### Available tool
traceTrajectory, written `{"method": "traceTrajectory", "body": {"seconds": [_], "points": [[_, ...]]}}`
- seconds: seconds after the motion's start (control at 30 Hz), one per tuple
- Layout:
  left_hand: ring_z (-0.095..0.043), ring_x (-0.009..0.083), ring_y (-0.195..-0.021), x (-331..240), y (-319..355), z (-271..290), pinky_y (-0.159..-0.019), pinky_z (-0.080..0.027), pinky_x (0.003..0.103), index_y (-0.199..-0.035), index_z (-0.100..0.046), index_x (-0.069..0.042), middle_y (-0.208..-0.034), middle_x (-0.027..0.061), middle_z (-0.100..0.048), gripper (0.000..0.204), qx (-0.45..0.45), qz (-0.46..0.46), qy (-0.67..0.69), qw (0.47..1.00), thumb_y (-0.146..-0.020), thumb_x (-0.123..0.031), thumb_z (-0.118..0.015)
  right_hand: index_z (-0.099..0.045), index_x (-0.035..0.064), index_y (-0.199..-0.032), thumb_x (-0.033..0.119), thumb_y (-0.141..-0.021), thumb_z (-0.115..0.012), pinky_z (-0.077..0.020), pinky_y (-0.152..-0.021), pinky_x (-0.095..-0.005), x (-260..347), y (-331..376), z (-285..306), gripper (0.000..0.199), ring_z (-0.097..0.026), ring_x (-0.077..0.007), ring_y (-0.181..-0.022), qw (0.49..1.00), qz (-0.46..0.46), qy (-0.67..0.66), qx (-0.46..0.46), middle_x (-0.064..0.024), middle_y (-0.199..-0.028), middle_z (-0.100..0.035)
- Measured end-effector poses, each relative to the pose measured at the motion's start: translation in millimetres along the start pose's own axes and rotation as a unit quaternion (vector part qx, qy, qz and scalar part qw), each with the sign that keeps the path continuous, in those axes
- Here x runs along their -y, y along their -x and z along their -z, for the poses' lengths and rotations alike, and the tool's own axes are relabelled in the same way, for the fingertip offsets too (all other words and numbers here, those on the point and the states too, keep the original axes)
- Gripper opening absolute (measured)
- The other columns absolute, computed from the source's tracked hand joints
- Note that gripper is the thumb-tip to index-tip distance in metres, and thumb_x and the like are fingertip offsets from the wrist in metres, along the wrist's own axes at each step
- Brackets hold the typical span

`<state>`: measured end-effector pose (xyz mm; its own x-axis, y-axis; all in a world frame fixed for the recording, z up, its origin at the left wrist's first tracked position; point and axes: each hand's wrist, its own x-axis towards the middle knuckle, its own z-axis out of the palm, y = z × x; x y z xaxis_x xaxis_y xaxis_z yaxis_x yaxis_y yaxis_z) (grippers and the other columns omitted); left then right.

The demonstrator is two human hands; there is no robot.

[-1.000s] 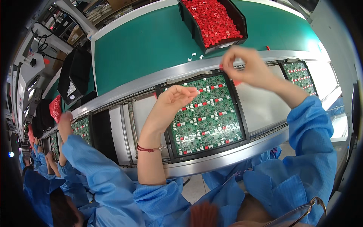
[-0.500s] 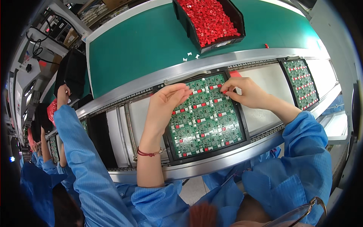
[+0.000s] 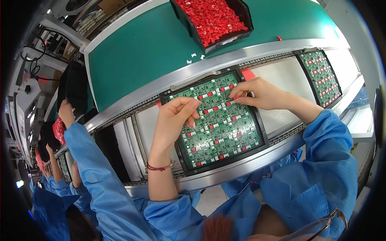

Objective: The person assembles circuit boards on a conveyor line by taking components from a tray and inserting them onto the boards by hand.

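Note:
A green circuit board panel [image 3: 225, 134] lies in a black frame, dotted with rows of small red and white connectors. Over its left part, my left hand [image 3: 173, 120] is closed with the fingers curled inward; a whitish speck shows by the lower fingertips, too small to make out. My right hand [image 3: 259, 94] pinches a small red connector [image 3: 236, 97] between thumb and fingers, just above the upper right part of the panel. A red cord bracelet [image 3: 159, 166] circles my left wrist.
A black bin [image 3: 248, 28] heaped with red connectors stands on the green tabletop [image 3: 136, 56]. Loose white pieces [image 3: 194, 55] lie before it. A second framed panel [image 3: 321, 78] sits right on the chain conveyor. At left, a co-worker's hand [image 3: 66, 112] touches a black bin [image 3: 74, 86].
My left hand has dropped lower over the panel, its fingers more curled. My right hand has moved slightly down on the board, still pinching. The whole view has shifted a little.

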<state>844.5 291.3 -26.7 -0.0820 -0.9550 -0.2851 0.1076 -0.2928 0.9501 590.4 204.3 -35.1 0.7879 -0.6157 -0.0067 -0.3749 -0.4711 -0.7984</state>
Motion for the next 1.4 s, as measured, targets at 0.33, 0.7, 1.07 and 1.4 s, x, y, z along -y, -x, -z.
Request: {"method": "traceTrajectory", "body": {"seconds": [0.33,0.7,1.07,1.4], "points": [[-0.059,0.0098,-0.069,0.4,-3.0,4.0,-0.059,-0.046,0.02,-0.103,-0.058,0.0,-0.089,0.0091,-0.065,0.019,-0.036,-0.004,-0.011,0.999,-0.089,-0.012,-0.054,-0.058,0.0019,-0.089,0.011,-0.083,-0.061,-0.0496,-0.065,-0.0271,-2.0,-1.8,9.7,0.012,-0.063,-0.017,-0.068,0.995,-0.044,-0.066,-0.059,-0.0085,-0.078,-0.065],[-0.063,0.0133,-0.073,7.9,0.5,9.0,-0.061,-0.048,0.021,-0.092,-0.057,0.001,-0.085,0.0095,-0.064,0.013,-0.048,-0.012,-0.03,0.998,-0.084,-0.009,-0.061,-0.058,0.0028,-0.081,0.008,-0.075,-0.062,-0.0419,-0.063,-0.0339,-6.9,1.9,-10.5,0.008,-0.052,-0.0233,-0.069,0.992,0.019,0.118,-0.025,-0.0077,-0.072,-0.05],[-0.062,0.0125,-0.079,6.6,-2.4,15.3,-0.071,-0.05,0.023,-0.098,-0.059,0.002,-0.087,0.0096,-0.065,0.017,-0.059,0.009,-0.06,0.996,-0.083,-0.005,-0.061,-0.063,0.003,-0.083,0.008,-0.076,-0.063,-0.0445,-0.067,-0.0363,-1.0,6.2,-14.1,0.009,-0.055,-0.0267,-0.073,0.954,0.095,0.282,-0.042,-0.0103,-0.074,-0.055],[-0.063,0.012,-0.071,16.7,-5.9,15.6,-0.065,-0.05,0.022,-0.1,-0.058,0.004,-0.084,0.0101,-0.066,0.019,-0.046,-0.026,-0.187,0.981,-0.083,-0.004,-0.06,-0.059,0.0018,-0.097,0.012,-0.081,-0.058,-0.0454,-0.074,-0.0363,16.1,-85.9,47.8,0.019,-0.056,-0.0299,-0.086,0.912,0.14,0.327,-0.204,-0.0124,-0.09,-0.056]]}}
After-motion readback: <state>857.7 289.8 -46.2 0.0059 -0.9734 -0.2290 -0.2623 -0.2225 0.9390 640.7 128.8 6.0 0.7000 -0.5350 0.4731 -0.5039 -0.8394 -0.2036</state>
